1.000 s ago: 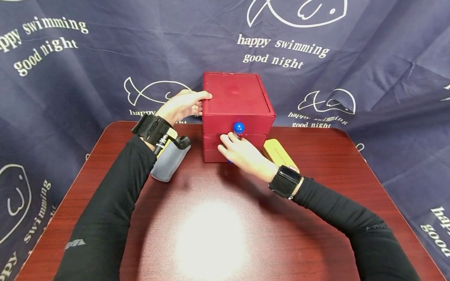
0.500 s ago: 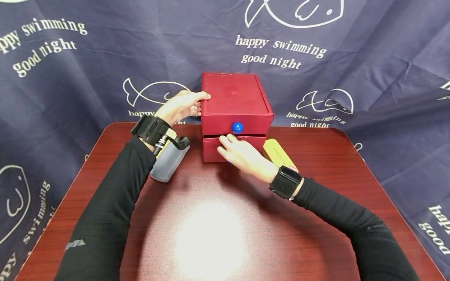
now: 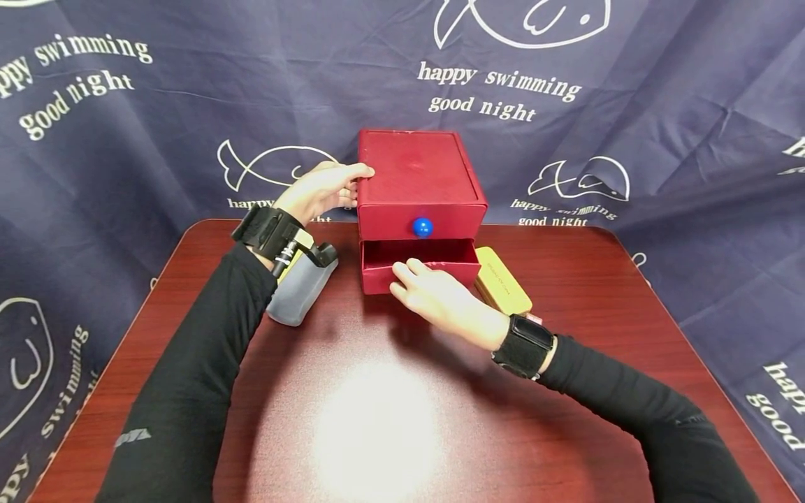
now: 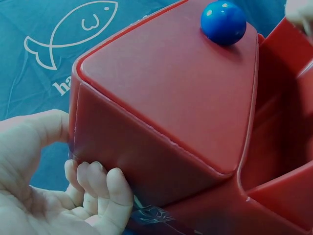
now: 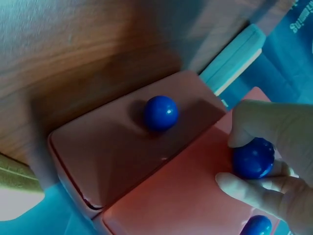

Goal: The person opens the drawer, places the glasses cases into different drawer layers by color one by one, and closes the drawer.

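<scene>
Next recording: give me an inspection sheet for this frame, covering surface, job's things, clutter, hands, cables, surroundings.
Surface: dark red wooden table, glare spot near the front.
Job's things: red drawer box; middle drawer pulled partly out; top drawer knob blue.
Clutter: yellow case right of the box; grey object left of it.
Hands: left hand holds the box's left side; right hand pinches the middle drawer's blue knob.
Cables: nothing seen.
Surroundings: navy fish-print cloth.
</scene>
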